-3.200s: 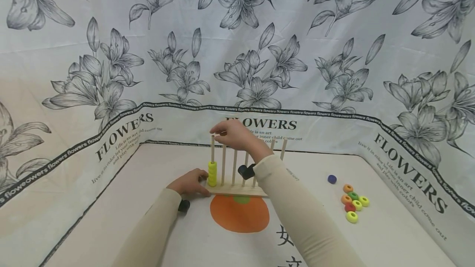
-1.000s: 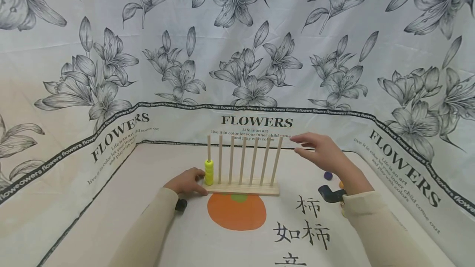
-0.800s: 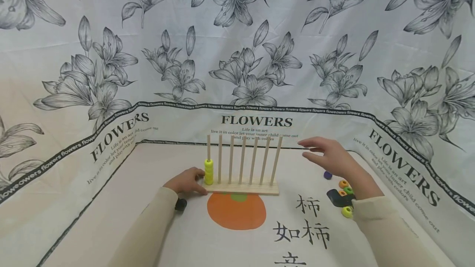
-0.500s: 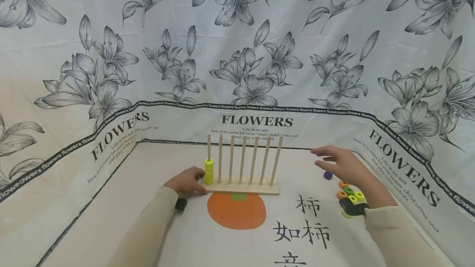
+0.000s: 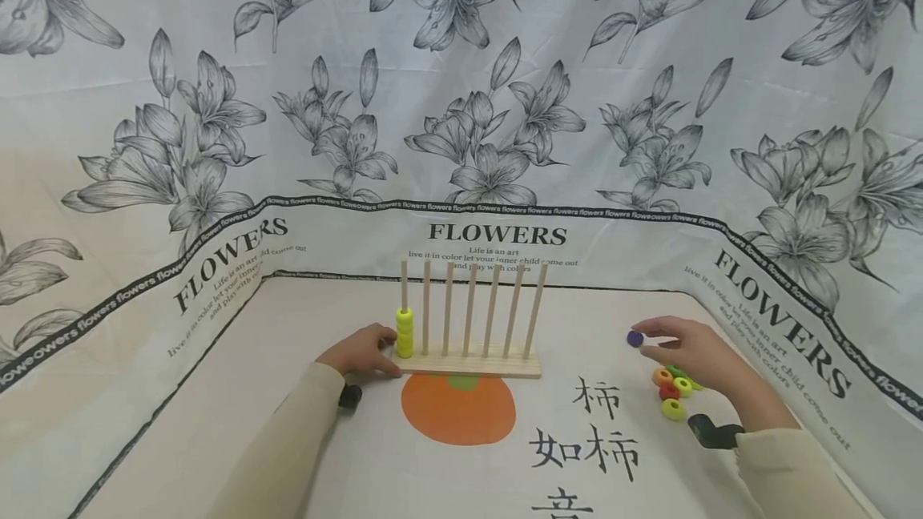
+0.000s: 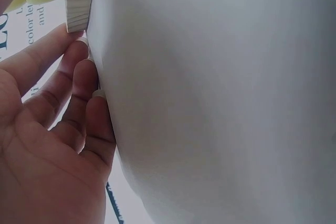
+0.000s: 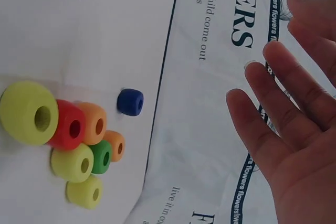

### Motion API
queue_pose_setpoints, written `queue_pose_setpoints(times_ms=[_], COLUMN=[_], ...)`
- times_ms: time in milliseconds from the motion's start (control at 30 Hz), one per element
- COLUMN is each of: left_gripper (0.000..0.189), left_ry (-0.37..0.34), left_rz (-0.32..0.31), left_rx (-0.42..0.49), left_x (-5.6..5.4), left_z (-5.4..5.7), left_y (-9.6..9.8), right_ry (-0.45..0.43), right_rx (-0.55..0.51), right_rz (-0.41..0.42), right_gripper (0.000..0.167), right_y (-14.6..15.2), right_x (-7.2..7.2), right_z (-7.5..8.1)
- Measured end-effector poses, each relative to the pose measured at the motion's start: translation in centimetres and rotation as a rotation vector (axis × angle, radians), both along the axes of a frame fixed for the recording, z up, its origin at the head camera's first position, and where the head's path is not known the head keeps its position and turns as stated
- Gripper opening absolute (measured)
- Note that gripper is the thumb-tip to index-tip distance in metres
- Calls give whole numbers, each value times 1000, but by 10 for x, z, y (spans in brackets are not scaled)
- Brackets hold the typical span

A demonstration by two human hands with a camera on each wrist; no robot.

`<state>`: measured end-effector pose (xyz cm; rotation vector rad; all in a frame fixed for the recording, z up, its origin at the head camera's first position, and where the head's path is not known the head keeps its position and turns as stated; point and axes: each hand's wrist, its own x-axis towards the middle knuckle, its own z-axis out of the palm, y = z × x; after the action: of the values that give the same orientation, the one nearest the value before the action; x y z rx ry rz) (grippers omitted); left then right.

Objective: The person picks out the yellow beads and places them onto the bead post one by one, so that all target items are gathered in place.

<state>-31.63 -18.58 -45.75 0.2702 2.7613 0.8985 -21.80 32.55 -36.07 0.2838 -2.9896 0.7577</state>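
Plainly, the left hand (image 5: 360, 352) pinches the 9 o'clock end of the wooden rack (image 5: 469, 365), thumb at the near corner, fingers at the far side. That rack stands upright on the white cloth (image 5: 332, 303), seven pegs in a row, with yellow rings (image 5: 405, 335) stacked on the peg nearest that hand and the other six pegs bare. Out at 3 o'clock from the rack, the right hand (image 5: 685, 349) hovers with thumb and fingers spread, holding nothing; its fingertips are near the blue bead (image 5: 634, 339), though the right wrist view shows a gap between them. At roughly 7 o'clock from that palm lies a cluster of loose beads: three yellow beads (image 7: 26, 113), two orange beads (image 7: 90, 121), a red bead (image 7: 64, 123) and a green bead (image 7: 98, 157). Towards 6 o'clock from the rack is an orange printed fruit (image 5: 458, 411), with black characters (image 5: 611, 455) around 4 to 5 o'clock
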Motion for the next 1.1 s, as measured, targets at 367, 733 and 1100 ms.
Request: queue_pose_setpoints(times_ms=[367, 733, 1100], left_gripper=[78, 79, 80], left_ry=[4, 4, 1], left_rz=[9, -2, 3], left_rx=[-1, -2, -4], left_x=[1, -2, -2], left_z=[0, -3, -4], left_y=[0, 0, 0], right_ry=[-85, -137, -191], right_rx=[-20, -10, 5], right_rz=[-40, -69, -71], right_gripper=[58, 57, 52], right_y=[23, 35, 41], right_x=[4, 14, 18], right_z=[-23, -37, -48])
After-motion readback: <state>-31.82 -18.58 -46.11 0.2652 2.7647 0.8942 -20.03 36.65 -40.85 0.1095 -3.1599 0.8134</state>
